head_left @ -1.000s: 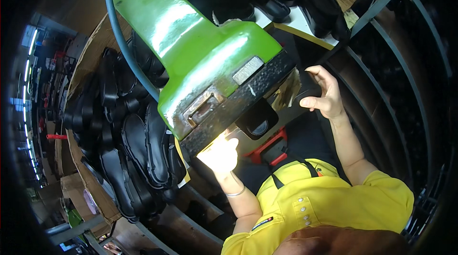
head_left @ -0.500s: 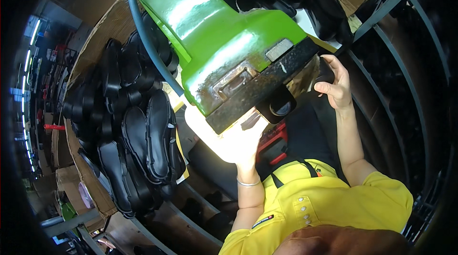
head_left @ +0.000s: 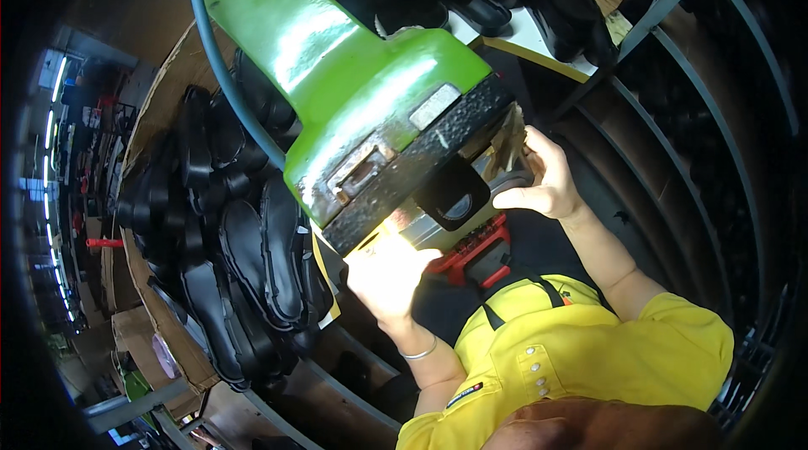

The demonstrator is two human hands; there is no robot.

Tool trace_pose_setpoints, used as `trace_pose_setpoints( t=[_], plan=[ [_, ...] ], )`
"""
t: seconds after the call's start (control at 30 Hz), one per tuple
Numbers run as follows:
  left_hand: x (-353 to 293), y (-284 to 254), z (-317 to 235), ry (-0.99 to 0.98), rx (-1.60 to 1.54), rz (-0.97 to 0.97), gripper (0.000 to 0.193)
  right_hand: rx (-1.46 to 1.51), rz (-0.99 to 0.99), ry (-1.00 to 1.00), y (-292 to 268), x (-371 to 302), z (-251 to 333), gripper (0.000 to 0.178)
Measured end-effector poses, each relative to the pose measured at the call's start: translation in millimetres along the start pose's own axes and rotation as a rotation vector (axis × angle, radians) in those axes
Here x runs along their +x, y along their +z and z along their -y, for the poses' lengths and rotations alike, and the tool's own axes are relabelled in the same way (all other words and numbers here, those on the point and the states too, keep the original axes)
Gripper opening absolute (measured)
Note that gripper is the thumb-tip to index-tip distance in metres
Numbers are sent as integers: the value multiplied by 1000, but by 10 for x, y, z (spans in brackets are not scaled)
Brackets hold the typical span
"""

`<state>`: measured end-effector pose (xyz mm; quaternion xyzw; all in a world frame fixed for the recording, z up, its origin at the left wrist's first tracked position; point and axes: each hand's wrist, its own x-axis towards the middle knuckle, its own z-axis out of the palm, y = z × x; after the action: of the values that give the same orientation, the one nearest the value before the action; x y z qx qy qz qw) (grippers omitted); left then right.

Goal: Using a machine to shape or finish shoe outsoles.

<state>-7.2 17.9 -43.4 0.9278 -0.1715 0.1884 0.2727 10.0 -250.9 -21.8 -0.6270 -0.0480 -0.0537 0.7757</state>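
Note:
My right hand (head_left: pixel 547 176) is closed on the end of a black piece that looks like a shoe sole (head_left: pixel 515 182), its thumb laid along the near edge. Most of that piece is hidden beneath the black front of a green machine head (head_left: pixel 379 84). At the machine's lower left corner is my left hand (head_left: pixel 391 277), washed out by a bright lamp. Its thumb points right; the other fingers are lost in glare and behind the machine, so what they hold does not show. A black fitting with a round opening (head_left: pixel 454 204) hangs between the hands.
Many black shoe soles (head_left: pixel 261 248) are heaped on the left beside a cardboard sheet (head_left: pixel 160 315). More soles (head_left: pixel 560 8) lie on a surface behind the machine. A blue hose (head_left: pixel 223 71) runs down its left side. Metal rack bars (head_left: pixel 673 71) stand at right. Below the machine is a red part (head_left: pixel 475 252).
The machine head appears lower and farther left in the picture. My right hand has come in left and down with the dark piece; my left hand has shifted left and slightly down.

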Motion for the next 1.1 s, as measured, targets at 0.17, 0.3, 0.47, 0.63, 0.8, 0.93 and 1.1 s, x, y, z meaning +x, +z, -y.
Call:
trace_pose_setpoints(
  t=[0.17, 0.3, 0.47, 0.63, 0.8, 0.93, 1.1],
  plan=[
    [200, 169, -200, -44, -100, -68, 51, 74, -13, 2, -164, 78, 25, 55],
    [191, 362, -51, 74, -32, -211, 46, 163, -58, 109, -85, 118, 34, 56],
    [349, -36, -125, 134, -80, -125, 42, 187, -9, 107, 96, 11, -18, 51],
    [209, -143, 252, 4, -437, 10, 20, 130, 20, 45, 391, -124, -148, 56],
    [-14, -198, 335, -241, -566, 21, 39, 106, 26, 92, 486, -226, -383, 63],
    [-377, 61, 386, -377, -827, -108, 48, 53, 67, -78, 568, -169, -451, 77],
    [-651, 383, 93, -421, -748, 15, 44, 23, 86, 48, 552, -214, -588, 81]
  ],
)
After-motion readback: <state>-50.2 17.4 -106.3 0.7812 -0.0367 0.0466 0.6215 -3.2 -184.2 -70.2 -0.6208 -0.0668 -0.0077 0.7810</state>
